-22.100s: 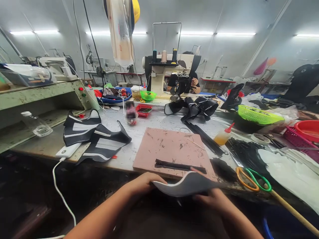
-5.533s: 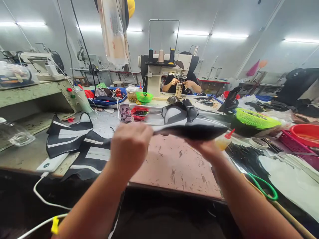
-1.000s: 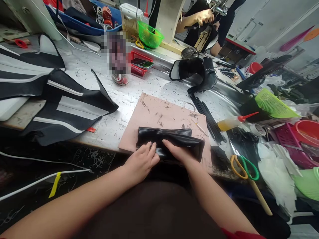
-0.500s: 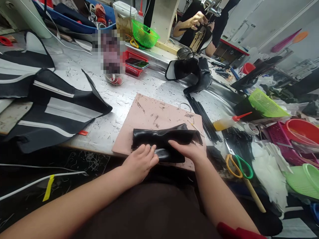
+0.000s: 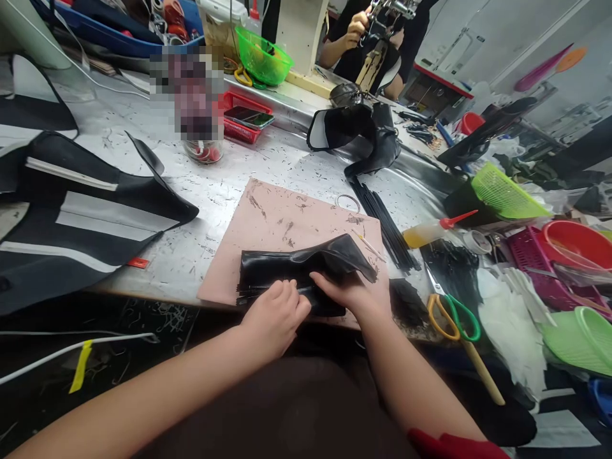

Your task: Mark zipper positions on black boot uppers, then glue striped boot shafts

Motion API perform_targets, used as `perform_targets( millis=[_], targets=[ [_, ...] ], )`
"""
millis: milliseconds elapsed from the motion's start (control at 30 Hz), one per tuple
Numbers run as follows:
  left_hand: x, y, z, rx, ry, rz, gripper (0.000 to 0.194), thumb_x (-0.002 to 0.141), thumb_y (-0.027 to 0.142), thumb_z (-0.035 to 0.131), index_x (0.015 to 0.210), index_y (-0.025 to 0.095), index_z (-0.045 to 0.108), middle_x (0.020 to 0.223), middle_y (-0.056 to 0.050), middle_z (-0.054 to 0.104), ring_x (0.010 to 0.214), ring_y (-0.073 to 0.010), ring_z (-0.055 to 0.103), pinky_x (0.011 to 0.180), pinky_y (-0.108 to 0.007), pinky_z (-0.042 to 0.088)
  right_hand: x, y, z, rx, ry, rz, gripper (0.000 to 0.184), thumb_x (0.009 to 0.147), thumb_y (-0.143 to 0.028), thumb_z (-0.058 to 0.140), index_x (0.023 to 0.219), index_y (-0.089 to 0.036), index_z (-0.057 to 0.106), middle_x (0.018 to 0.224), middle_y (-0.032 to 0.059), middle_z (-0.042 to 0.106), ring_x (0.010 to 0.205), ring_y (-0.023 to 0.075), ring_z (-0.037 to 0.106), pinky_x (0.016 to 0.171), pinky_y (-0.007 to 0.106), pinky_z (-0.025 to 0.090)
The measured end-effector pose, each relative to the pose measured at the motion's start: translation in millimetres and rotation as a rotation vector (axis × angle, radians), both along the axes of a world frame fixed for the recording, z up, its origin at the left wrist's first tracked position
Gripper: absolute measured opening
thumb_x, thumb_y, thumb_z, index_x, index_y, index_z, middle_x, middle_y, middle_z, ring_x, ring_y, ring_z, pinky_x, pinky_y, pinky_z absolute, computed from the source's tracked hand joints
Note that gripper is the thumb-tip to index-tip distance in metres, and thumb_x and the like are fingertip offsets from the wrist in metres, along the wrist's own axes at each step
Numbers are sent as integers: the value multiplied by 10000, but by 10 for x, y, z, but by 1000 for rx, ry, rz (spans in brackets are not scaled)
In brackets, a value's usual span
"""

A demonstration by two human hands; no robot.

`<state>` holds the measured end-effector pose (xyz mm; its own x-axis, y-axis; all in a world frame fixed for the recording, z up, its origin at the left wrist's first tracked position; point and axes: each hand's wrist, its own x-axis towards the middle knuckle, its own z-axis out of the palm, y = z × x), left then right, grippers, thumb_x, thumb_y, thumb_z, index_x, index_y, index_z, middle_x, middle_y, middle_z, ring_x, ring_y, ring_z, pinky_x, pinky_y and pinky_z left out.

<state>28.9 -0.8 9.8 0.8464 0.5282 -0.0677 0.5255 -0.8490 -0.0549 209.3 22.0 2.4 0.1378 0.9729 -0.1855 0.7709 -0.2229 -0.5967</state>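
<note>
A black leather boot upper (image 5: 282, 262) lies folded across a pinkish board (image 5: 272, 213) at the table's front edge. The fingers of my left hand (image 5: 275, 313) are curled closed on its near edge, left of the middle. My right hand (image 5: 350, 296) grips the leather farther right, thumb on top, with the other fingers hidden under or inside the fold. On the board, right of the leather, rests a thin pale stick (image 5: 368, 245). A ring of tape (image 5: 348, 203) lies by the board's far edge.
More black uppers (image 5: 105, 185) with white strips spread at left. Black strips (image 5: 382, 223), a glue bottle (image 5: 423, 234) and scissors (image 5: 452, 315) are at right. A red basket (image 5: 241, 132) holding a phone stands behind. Across the table a co-worker (image 5: 356, 38) handles a machine.
The whole scene has shifted slightly left as the camera turned. The leather's right end shows more of its flap; my left fingers look more tightly bunched. Both hands stay on the leather.
</note>
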Motion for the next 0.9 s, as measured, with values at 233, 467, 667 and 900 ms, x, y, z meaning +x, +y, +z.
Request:
perform_targets(
  millis=[233, 467, 667, 900],
  targets=[
    [188, 40, 2, 16, 28, -11, 455, 787, 273, 500, 1192, 69, 458, 1274, -238, 450, 945, -299, 537, 789, -413, 338, 27, -50, 112, -7, 23, 2, 471, 586, -387, 707, 1035, -282, 610, 1202, 33, 570, 1223, 313, 389, 1047, 426, 270],
    [222, 48, -34, 32, 2, -43, 491, 764, 376, 537, 1117, 38, 489, 1215, -266, 488, 1099, -355, 478, 863, -423, 333, 417, 23, 121, 51, 249, 14, 365, 704, -336, 594, 1040, -195, 613, 1040, 57, 654, 1012, 243, 577, 886, 400, 447],
    [268, 56, -22, 45, 36, -51, 425, 763, 389, 530, 1066, 91, 520, 1306, -225, 420, 1080, -359, 491, 841, -420, 349, 391, 101, 53, -70, 293, -90, 265, 686, -307, 604, 912, -176, 647, 772, 41, 686, 575, 180, 621, 594, 342, 528],
    [380, 84, 29, 11, 17, -37, 496, 751, 416, 552, 1091, 61, 490, 1230, -265, 473, 1084, -343, 476, 856, -413, 317, 369, 106, 11, -132, 394, -217, 155, 672, -318, 615, 719, -170, 615, 583, 13, 628, 469, 156, 579, 467, 287, 499]
  ],
)
